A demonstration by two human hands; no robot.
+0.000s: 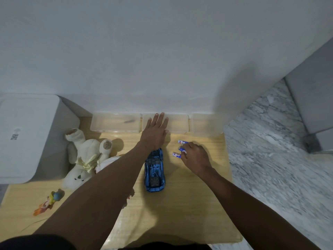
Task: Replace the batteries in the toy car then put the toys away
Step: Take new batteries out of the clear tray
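A shiny blue toy car (155, 173) lies on the wooden table (189, 204), nose pointing away from me. My left hand (155, 131) is stretched flat, fingers apart, over the middle clear plastic box (178, 123) at the wall. To the right of the car lie three small blue-and-white batteries (176, 154). My right hand (195, 157) rests over them, its fingertips closing on the middle battery (182, 150). A white plush bear (84, 157) lies on the left, partly under my left forearm. A small colourful figurine (48, 202) lies near the left front.
Two more clear plastic boxes, one left (115, 122) and one right (205, 124), line the white wall. A large white bin with a lid (28, 138) stands at the table's left. Marble floor (270, 159) lies past the table's right edge.
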